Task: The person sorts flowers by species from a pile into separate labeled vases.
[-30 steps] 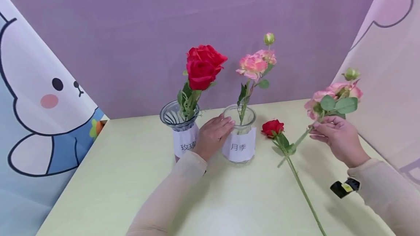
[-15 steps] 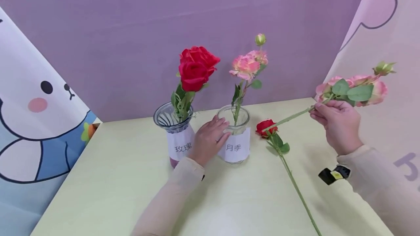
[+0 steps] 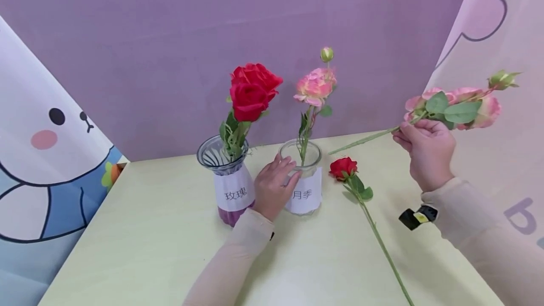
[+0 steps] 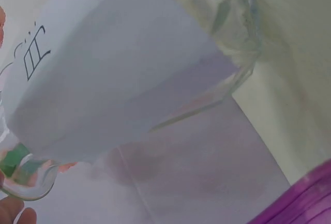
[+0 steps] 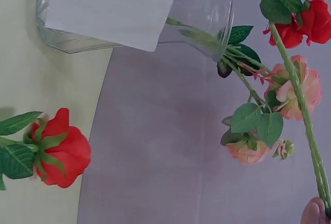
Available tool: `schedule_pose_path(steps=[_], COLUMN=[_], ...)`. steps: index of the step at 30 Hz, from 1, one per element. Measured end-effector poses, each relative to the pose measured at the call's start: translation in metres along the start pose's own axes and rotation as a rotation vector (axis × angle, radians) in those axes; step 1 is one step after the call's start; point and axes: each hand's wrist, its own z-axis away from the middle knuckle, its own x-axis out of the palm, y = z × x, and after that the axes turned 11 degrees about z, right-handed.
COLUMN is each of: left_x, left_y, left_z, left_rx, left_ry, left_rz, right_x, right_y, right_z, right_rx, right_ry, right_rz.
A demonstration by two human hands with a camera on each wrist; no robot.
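Note:
My left hand [image 3: 275, 188] rests against the left side of a clear glass vase [image 3: 303, 157], its relaxed fingers touching near the rim. A white paper label [image 4: 119, 63] wraps that vase, and a pink flower stem [image 3: 315, 88] stands in it. In the head view my right hand [image 3: 429, 155] pinches the green stem of another pink flower [image 3: 488, 110]. The blooms point right, and the bare stem end [image 5: 295, 79] points left, apart from the vase. On the table lies a red rose [image 3: 343, 169] with a long stem, between vase and right hand.
Left of the clear vase stands a purple-based glass vase [image 3: 234, 216] with a label and red roses [image 3: 252, 93]. The pale table [image 3: 148, 249] meets a purple backdrop [image 3: 170, 60]; printed panels [image 3: 38, 164] flank both sides.
My right hand has tipped the pink flower from upright-leaning to nearly sideways, raising its stem end off the lying rose toward the vase. The left hand stays at the clear vase.

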Motion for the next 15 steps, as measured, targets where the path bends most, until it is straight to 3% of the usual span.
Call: schedule_pose_path(steps=[7, 15], left_x=[-0.001, -0.001], left_y=[0.002, 0.001], left_z=[0.002, -0.002], left_rx=[-0.048, -0.054], left_ry=[0.021, -0.004], left_rz=[0.048, 0.046], right_x=[0.017, 0.028], right_y=[0.000, 0.013], right_z=[0.000, -0.003], right_rx=[-0.029, -0.047], right_ry=[0.106, 0.104], right_rz=[0.017, 0.067])
